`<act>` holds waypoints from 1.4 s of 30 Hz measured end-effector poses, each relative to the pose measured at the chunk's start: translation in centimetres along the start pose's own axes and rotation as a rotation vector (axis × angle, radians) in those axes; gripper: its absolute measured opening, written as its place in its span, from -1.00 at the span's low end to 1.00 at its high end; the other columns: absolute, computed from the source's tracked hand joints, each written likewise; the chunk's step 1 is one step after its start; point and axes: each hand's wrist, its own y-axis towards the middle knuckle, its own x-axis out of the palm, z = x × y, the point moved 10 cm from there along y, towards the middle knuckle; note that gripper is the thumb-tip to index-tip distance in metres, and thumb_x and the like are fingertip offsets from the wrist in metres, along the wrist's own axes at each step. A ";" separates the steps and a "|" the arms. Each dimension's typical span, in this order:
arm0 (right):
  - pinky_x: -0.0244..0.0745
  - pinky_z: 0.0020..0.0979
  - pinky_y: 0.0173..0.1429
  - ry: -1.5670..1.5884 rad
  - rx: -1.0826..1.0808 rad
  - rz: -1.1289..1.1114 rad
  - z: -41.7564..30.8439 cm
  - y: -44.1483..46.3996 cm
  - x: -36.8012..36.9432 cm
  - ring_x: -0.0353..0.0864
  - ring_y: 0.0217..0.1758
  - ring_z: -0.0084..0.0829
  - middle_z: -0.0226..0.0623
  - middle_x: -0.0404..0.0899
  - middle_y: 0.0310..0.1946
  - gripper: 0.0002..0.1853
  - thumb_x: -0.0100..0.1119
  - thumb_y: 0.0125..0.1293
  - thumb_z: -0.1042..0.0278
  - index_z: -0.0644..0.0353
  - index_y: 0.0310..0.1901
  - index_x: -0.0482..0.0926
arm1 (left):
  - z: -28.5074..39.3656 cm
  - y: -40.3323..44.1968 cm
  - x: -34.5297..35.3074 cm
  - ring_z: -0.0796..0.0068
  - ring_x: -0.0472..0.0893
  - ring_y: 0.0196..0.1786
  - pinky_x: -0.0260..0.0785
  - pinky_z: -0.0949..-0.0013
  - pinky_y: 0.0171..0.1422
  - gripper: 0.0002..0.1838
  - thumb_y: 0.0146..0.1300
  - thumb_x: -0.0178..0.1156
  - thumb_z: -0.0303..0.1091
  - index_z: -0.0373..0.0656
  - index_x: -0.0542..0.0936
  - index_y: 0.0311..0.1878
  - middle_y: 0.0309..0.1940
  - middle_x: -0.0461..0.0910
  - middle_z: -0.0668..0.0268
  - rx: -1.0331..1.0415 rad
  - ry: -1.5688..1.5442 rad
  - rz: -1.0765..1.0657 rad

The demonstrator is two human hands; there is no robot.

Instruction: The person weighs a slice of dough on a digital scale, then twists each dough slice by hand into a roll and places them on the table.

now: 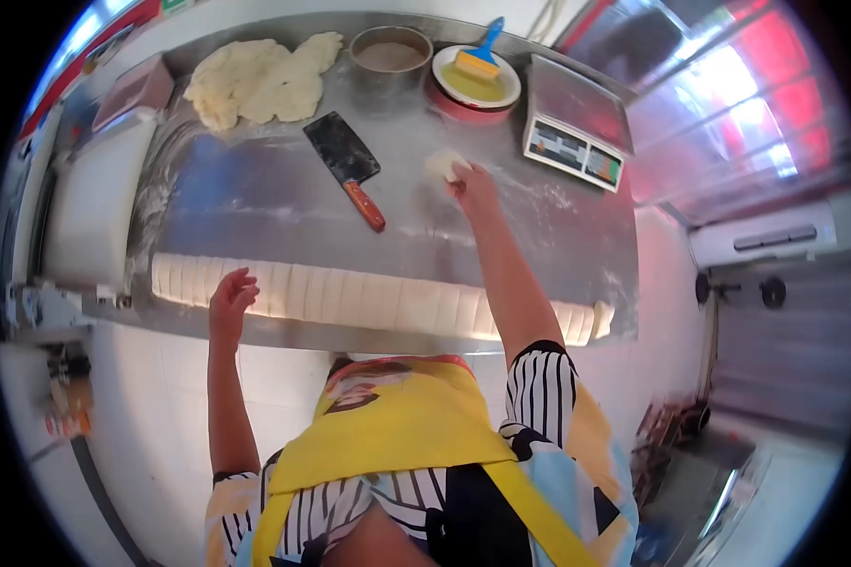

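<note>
A long roll of pale dough, cut crosswise into many slices, lies along the front of the steel table. Over its left part hovers my left hand, fingers loosely bent and apart, with nothing visible in them. Farther out, my right hand pinches a small pale piece of dough, which looks blurred. To its left rests a cleaver with a dark blade and a reddish-brown wooden handle, touched by neither hand. My right forearm crosses above the roll and hides part of it.
At the back lie a large lump of dough, a round metal pan and a white dish of yellow liquid with a blue-handled brush. A digital scale stands at right, a pinkish box at left. Flour dusts the steel table.
</note>
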 end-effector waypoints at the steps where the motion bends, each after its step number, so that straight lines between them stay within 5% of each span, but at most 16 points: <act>1: 0.47 -0.48 -0.48 0.040 -0.005 -0.030 -0.8 0.8 0.4 0.56 -0.45 -0.43 -0.23 0.56 -0.36 -0.74 0.19 0.17 0.44 0.34 -0.12 0.47 | -0.4 -1.9 0.5 0.57 0.52 -0.16 0.38 0.51 -0.08 -0.65 0.21 0.16 -0.41 -0.21 0.48 0.08 -0.18 0.54 0.34 -0.031 -0.016 0.072; 7: 0.49 -0.45 -0.43 -0.371 0.123 -0.121 -0.9 3.0 -6.8 0.58 -0.36 -0.44 -0.22 0.56 -0.36 -0.74 0.22 0.08 0.45 0.37 -0.18 0.50 | -5.9 -12.3 7.1 0.60 0.53 -0.18 0.40 0.49 -0.11 -0.66 0.19 0.17 -0.34 -0.22 0.50 0.03 -0.21 0.55 0.36 -0.314 -0.147 0.316; 17: 0.47 -0.50 -0.41 -0.379 0.123 -0.116 -8.2 5.3 -9.4 0.53 -0.42 -0.50 -0.30 0.54 -0.35 -0.73 0.24 0.08 0.50 0.32 -0.14 0.52 | -3.8 -10.5 12.8 0.55 0.56 -0.24 0.41 0.50 -0.13 -0.69 0.21 0.15 -0.43 -0.26 0.50 0.03 -0.25 0.57 0.30 -0.254 -0.049 0.227; 24: 0.42 -0.43 -0.53 -0.162 -0.269 0.058 -29.7 13.0 -17.6 0.49 -0.56 -0.43 -0.24 0.53 -0.45 -0.79 0.27 0.09 0.47 0.32 -0.24 0.51 | -0.7 -4.3 18.0 0.53 0.57 -0.25 0.40 0.49 -0.13 -0.68 0.18 0.14 -0.47 -0.26 0.50 0.02 -0.29 0.58 0.29 -0.130 -0.047 0.056; 25: 0.43 -0.42 -0.50 -0.217 -0.262 0.137 -31.8 12.4 -18.3 0.50 -0.54 -0.42 -0.27 0.53 -0.44 -0.77 0.29 0.06 0.47 0.29 -0.22 0.53 | -0.5 -4.0 18.7 0.53 0.58 -0.26 0.40 0.49 -0.13 -0.68 0.18 0.14 -0.47 -0.26 0.49 0.03 -0.29 0.58 0.30 -0.103 -0.049 0.030; 27: 0.45 -0.41 -0.46 -0.926 -0.642 0.132 -34.6 15.8 -25.2 0.52 -0.51 -0.42 -0.28 0.54 -0.42 -0.75 0.25 0.09 0.45 0.26 -0.17 0.53 | -0.9 -4.2 19.7 0.53 0.57 -0.26 0.39 0.50 -0.13 -0.67 0.19 0.15 -0.45 -0.25 0.48 0.05 -0.30 0.57 0.30 -0.053 0.070 0.024; 29: 0.46 -0.40 -0.42 -1.009 -0.641 0.128 -34.7 15.9 -28.0 0.54 -0.45 -0.41 -0.28 0.56 -0.37 -0.70 0.16 0.16 0.41 0.24 -0.05 0.51 | -0.7 -3.0 20.8 0.54 0.57 -0.25 0.39 0.50 -0.12 -0.64 0.20 0.18 -0.41 -0.24 0.46 0.08 -0.31 0.57 0.28 0.037 0.291 0.059; 32: 0.52 -0.46 -0.28 -0.514 -0.167 0.010 -29.4 7.2 -29.7 0.60 -0.25 -0.41 -0.19 0.52 -0.14 -0.53 0.18 0.20 0.31 0.31 0.12 0.38 | -1.1 -0.1 23.0 0.39 0.58 -0.20 0.41 0.39 -0.09 -0.50 0.16 0.26 -0.26 -0.22 0.41 0.14 -0.28 0.57 0.18 -0.076 0.510 0.139; 34: 0.52 -0.46 -0.28 -0.552 -0.038 0.064 -25.5 3.7 -34.5 0.60 -0.26 -0.41 -0.23 0.53 -0.13 -0.52 0.16 0.23 0.29 0.28 0.15 0.37 | -3.4 4.2 23.5 0.13 0.57 -0.11 0.40 0.20 -0.04 -0.30 0.08 0.30 -0.05 -0.23 0.32 0.22 -0.22 0.56 0.05 0.038 0.799 0.215; 36: 0.52 -0.46 -0.31 -0.610 -0.017 0.122 -22.6 -0.7 -38.3 0.60 -0.27 -0.43 -0.24 0.55 -0.12 -0.52 0.16 0.23 0.27 0.27 0.16 0.37 | -3.6 6.9 24.4 -0.07 0.52 -0.04 0.35 0.06 0.01 -0.25 0.03 0.28 0.09 -0.25 0.34 0.16 -0.17 0.55 -0.03 -0.071 0.775 0.291; 42: 0.51 -0.49 -0.34 -0.565 0.171 0.302 -19.4 -9.5 -41.6 0.62 -0.25 -0.43 -0.23 0.58 -0.17 -0.53 0.20 0.21 0.31 0.38 0.10 0.42 | -3.3 12.4 26.1 -0.08 0.51 -0.02 0.33 0.06 0.04 -0.39 0.00 0.28 -0.04 -0.28 0.35 -0.01 -0.12 0.51 -0.08 -0.181 0.620 0.315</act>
